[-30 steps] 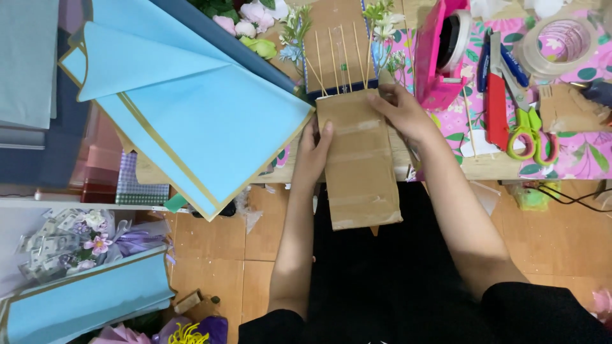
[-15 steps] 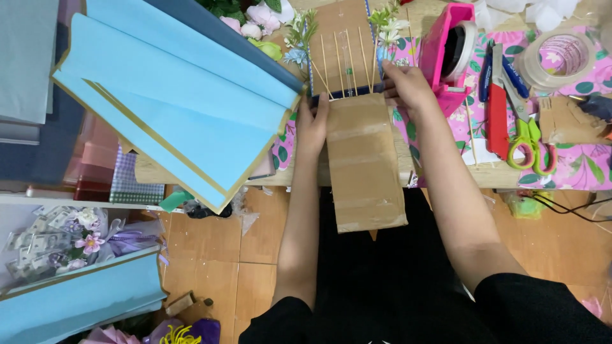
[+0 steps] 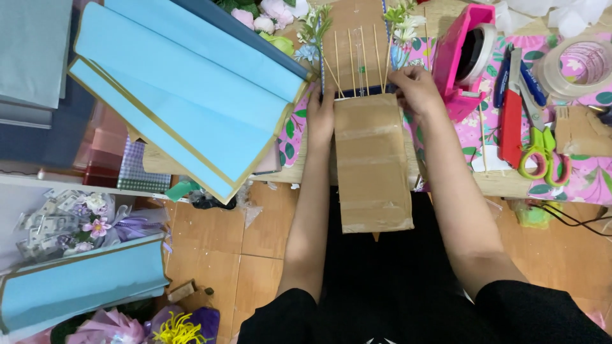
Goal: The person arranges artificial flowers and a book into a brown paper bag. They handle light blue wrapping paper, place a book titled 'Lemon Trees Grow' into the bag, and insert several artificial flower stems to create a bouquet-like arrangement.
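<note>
A taped brown cardboard panel [image 3: 373,162] sits in the middle of the frame, its upper end on the counter [image 3: 497,183] and its lower end hanging past the edge toward the person's lap. The left hand [image 3: 320,118] lies flat against the panel's upper left side, fingers pressed to its edge in a loose grip. The right hand [image 3: 417,89] is curled over the upper right corner, its grip pinched closed on the cardboard's top edge. Thin wooden skewers [image 3: 360,60] stand out in a row from under that top edge, fanning toward the top of the frame, with small artificial flowers [image 3: 315,28] on either side of them.

At upper right a pink tape dispenser [image 3: 464,57] stands just beside the right hand, and further right lie a red utility knife [image 3: 511,111], green-handled scissors [image 3: 542,156] and a clear tape roll [image 3: 577,64], all on a pink floral cloth. Large light blue wrapping sheets [image 3: 185,95] with a gold border spread across the upper left, overhanging the counter. A blue paper roll [image 3: 76,283] lies on the floor at lower left.
</note>
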